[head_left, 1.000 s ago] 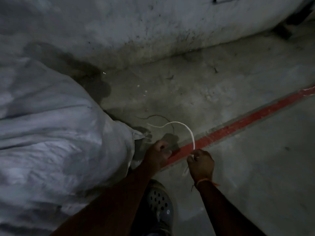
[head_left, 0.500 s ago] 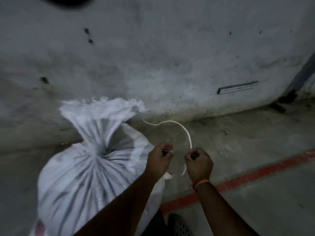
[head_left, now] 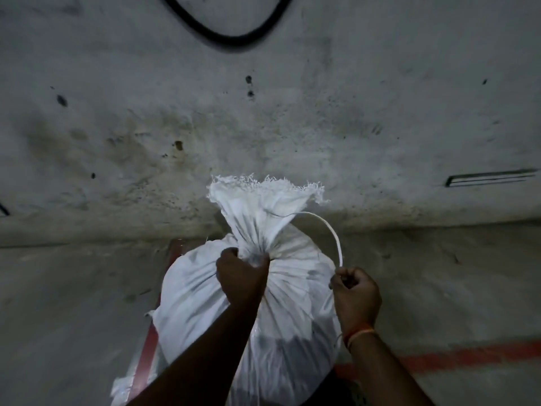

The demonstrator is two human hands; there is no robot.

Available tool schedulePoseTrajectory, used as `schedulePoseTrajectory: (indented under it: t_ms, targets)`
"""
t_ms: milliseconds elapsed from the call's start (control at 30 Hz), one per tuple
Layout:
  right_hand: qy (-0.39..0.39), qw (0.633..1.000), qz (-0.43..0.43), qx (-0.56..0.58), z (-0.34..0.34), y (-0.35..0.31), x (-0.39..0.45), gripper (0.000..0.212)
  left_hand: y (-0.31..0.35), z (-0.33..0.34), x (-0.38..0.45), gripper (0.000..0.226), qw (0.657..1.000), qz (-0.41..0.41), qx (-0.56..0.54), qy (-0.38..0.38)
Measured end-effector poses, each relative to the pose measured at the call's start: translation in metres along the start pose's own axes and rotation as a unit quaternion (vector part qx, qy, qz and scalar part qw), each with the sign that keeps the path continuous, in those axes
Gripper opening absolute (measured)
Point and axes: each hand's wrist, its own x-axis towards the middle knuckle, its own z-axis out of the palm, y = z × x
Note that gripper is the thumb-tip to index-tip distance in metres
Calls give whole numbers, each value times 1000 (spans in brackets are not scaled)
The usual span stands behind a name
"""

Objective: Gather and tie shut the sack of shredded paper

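A full white woven sack [head_left: 292, 312] stands upright on the floor in front of me. Its mouth is gathered into a neck, and the frayed top [head_left: 263, 197] flares out above. My left hand [head_left: 241, 278] is closed around the neck from the left. My right hand [head_left: 355, 293] is a fist to the right of the neck, shut on a white strap [head_left: 332, 232]. The strap arcs up from my fist and back toward the gathered top. The shredded paper inside is hidden.
A stained concrete wall [head_left: 263, 112] rises right behind the sack, with a black cable [head_left: 225, 39] looping at the top. A red painted line [head_left: 456, 357] runs across the concrete floor at the lower right, and another red line [head_left: 146, 347] runs left of the sack.
The view has swung from the floor up to the sack. My left hand has moved from beside the right fist onto the sack's neck and closed on it. The right hand keeps the strap.
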Motion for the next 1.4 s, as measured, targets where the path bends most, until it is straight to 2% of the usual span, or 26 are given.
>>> schedulePoseTrajectory:
  t_ms: [100,200,300,367,433,500,633,733,767,833,867,1000,1067,1167,1267,1400]
  targets:
    - [-14,1000,12,11,7,9,10,15,9,16,8,98,999,-32,6,-22]
    - [-23,1000,8,16,12,11,20,12,14,35,13,108,998,-42,25,-47]
    - [-29,999,-8,22,15,6,21,11,14,48,20,97,993,-80,80,-43]
    - [-37,999,-23,19,17,3,18,9,12,48,26,82,987,-90,119,-56]
    - [-40,999,-31,16,18,2,17,9,9,46,37,70,986,-93,107,-88]
    - [-30,999,-30,7,18,1,18,12,8,42,51,67,987,-114,45,-103]
    - [8,1000,-23,9,20,-2,18,13,8,30,69,62,974,-149,-157,-67]
    - [50,998,-28,-11,22,-2,16,8,3,22,71,39,931,-168,-305,-108]
    - [59,998,-28,-22,23,-2,15,7,1,20,72,47,913,-178,-345,-127]
    - [64,997,-24,-41,26,-1,17,5,-10,24,79,69,890,-186,-380,-169]
    - [60,997,-20,-49,29,0,19,5,-10,23,81,68,881,-180,-394,-188]
    - [55,996,-4,-68,48,2,30,6,4,2,81,16,853,-154,-423,-265]
    - [84,993,19,-81,60,4,41,6,4,-5,83,13,844,-139,-432,-288]
    - [121,983,60,-122,74,1,60,25,3,-10,86,17,823,-136,-454,-311]
    - [83,974,50,-204,84,-7,73,33,-2,-9,88,18,821,-121,-448,-333]
    - [-13,978,-39,-204,111,-23,68,22,-3,-7,96,23,831,-121,-408,-358]
